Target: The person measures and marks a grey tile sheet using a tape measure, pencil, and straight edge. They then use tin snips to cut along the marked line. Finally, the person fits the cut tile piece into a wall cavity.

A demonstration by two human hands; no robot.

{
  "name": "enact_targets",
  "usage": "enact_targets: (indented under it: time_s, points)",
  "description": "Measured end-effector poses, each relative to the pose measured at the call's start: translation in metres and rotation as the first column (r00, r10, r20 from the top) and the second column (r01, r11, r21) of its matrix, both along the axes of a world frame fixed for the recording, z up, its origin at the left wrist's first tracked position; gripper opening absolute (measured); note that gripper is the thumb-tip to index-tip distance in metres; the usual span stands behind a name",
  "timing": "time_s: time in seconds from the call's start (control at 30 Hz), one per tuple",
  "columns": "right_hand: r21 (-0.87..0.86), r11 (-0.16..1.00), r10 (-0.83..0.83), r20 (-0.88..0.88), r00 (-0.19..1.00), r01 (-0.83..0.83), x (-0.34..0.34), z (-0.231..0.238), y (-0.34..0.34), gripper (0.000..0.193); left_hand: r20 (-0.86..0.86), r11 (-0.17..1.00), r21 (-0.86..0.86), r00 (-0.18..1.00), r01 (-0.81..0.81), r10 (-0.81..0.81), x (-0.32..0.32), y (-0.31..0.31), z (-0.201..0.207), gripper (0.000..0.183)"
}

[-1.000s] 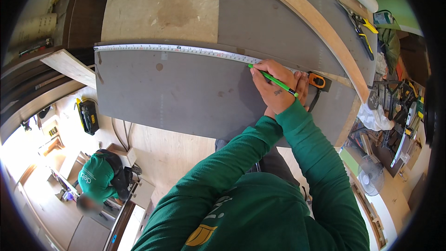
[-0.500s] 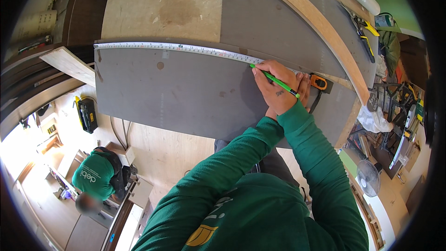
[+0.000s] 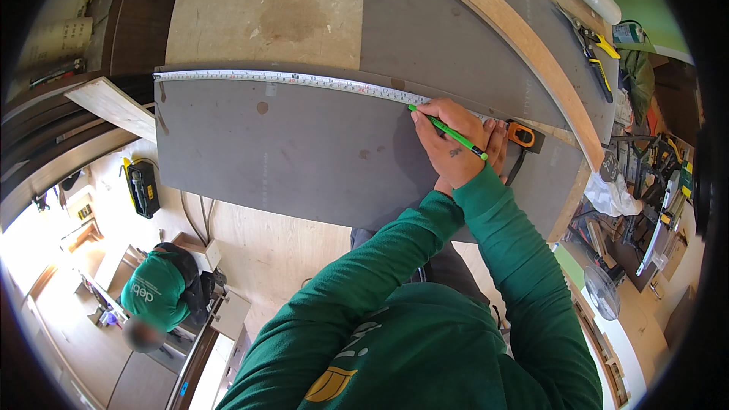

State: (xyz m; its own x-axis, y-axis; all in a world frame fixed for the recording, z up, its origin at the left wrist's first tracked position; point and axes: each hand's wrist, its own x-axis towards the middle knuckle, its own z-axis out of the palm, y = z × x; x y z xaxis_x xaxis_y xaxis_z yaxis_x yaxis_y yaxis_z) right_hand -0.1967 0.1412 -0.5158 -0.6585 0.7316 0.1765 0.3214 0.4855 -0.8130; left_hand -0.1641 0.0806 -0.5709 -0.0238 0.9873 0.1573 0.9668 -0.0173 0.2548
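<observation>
A white tape measure blade stretches along the far edge of a long grey board, from its left end to an orange and black tape case. My right hand is closed around a slim green pencil, its tip at the near edge of the blade. Beneath the right wrist crosses my left forearm. Of my left hand, mostly hidden under the right, the fingers show pressed together on the tape measure, just left of the case.
Beyond the board lies a curved wooden strip, with yellow-handled pliers farther right. A pale plank meets the board's left end. At lower left, a person in green bends over cabinet parts. A fan stands at right.
Both hands, the pencil and the tape measure stay practically in place. The person at lower left has shifted slightly.
</observation>
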Motion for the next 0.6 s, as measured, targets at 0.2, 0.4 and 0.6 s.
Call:
enact_targets:
  time_s: [0.2, 0.4, 0.6]
  points:
    - [-0.018, 0.999, -0.029, 0.044, 0.999, 0.030, -0.0024, 0.0018, -0.0024, 0.012, 0.059, 1.000, 0.005, 0.998, 0.006, -0.006, -0.0027, 0.0005, 0.0037, 0.082]
    - [-0.343, 0.939, 0.012, 0.034, 0.999, 0.001, 0.0036, 0.0078, 0.0065, 0.012, -0.094, 0.999, -0.041, 0.996, -0.013, 0.009, -0.0021, -0.0001, 0.0046, 0.075]
    - [-0.284, 0.957, -0.027, 0.100, 0.995, 0.055, 0.0046, 0.0087, 0.0022, 0.010, -0.819, 0.997, -0.058, 0.573, -0.048, -0.020, -0.0044, -0.0034, 0.0057, 0.061]
